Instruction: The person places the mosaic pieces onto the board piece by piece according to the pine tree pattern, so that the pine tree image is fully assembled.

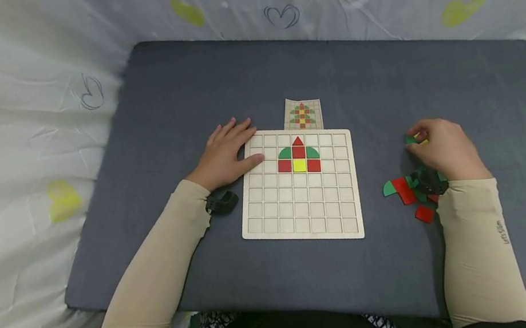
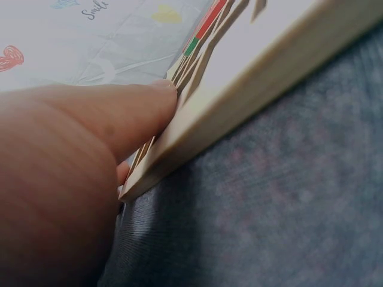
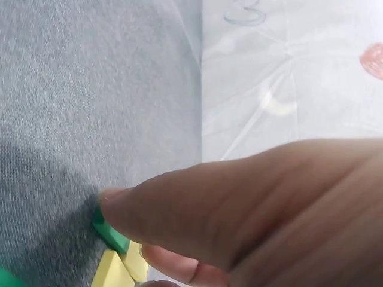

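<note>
Head view: we have the square grid board (image 1: 300, 207) flat on the grey table (image 1: 178, 97), a printed pattern card (image 1: 302, 114) at its far edge. Some cells are filled, a yellow square (image 1: 299, 165) lying between two red ones. Step in hand, as we judge it: picking up the green tile (image 3: 112, 235), to the right of the board.

Right hand (image 1: 445, 148): fingers curled in, thumb tip against the green tile — a pinch. Yellow tiles (image 3: 112, 272) sit just by the fingertips; whether they are held too, or the green one lifted, we cannot tell. We would pinch by the edges only, one tile at a time, leaving the flat faces clear.

Left hand (image 1: 227, 155): fingers extended, thumb resting on the board's left rim — a touch, no grip. Light pressure should steady the board without nudging the placed pieces.
</note>
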{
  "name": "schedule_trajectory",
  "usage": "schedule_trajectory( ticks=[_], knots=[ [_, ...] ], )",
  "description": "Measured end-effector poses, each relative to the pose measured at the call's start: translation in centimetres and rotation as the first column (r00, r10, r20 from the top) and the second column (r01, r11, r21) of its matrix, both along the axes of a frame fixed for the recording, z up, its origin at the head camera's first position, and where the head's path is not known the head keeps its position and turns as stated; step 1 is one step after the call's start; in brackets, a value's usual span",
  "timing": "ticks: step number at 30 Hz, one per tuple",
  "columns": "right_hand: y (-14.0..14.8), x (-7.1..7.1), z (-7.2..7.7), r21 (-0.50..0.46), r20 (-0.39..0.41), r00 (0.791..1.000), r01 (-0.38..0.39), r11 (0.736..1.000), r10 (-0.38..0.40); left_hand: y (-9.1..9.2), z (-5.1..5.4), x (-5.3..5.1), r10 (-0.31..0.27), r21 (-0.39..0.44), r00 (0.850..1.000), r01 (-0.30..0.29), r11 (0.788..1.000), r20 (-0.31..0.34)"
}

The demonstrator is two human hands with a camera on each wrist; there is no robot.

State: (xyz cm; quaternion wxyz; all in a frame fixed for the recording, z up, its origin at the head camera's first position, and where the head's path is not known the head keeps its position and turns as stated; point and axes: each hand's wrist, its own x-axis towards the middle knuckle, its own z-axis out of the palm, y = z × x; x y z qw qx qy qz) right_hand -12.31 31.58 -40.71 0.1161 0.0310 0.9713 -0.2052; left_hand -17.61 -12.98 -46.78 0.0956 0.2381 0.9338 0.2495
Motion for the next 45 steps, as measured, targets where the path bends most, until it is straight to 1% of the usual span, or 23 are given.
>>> schedule_trajectory(
  ticks=[9, 14, 21, 24, 31, 41, 45],
  knots=[
    [0.7, 0.0, -0.2, -0.005, -0.025, 1.0, -0.014, 1.0, 0.014, 0.1, 0.2, 0.0, 0.004, 0.001, 1.0, -0.004, 1.0, 0.0],
    [0.6, 0.0, -0.4, -0.004, -0.029, 1.0, 0.002, 1.0, -0.002, 0.0, 0.2, 0.1, 0.004, 0.007, 1.0, -0.004, 1.0, 0.004],
    [0.3, -0.1, -0.8, -0.035, -0.088, 0.996, 0.003, 0.999, -0.007, 0.0, 0.3, 0.2, 0.003, 0.008, 1.0, -0.003, 1.0, 0.006],
    [0.3, 0.0, -1.0, -0.039, -0.1, 0.995, 0.006, 0.999, -0.01, 0.1, 0.2, 0.1, 0.002, 0.007, 1.0, -0.002, 1.0, 0.01],
    [0.2, -0.1, -1.1, -0.042, -0.109, 0.994, 0.005, 0.999, -0.009, 0.1, 0.3, 0.1, 0.007, 0.005, 1.0, -0.007, 1.0, 0.01],
    [-0.2, -0.4, -1.1, -0.064, -0.073, 0.997, 0.025, 0.998, -0.029, 0.0, 0.1, 0.1, 0.006, 0.01, 1.0, -0.006, 1.0, 0.007],
    [-0.4, -0.3, -0.9, -0.079, -0.083, 0.996, 0.03, 0.996, -0.036, 0.1, 0.2, 0.1, 0.007, 0.007, 1.0, -0.008, 1.0, 0.011]
  ],
)
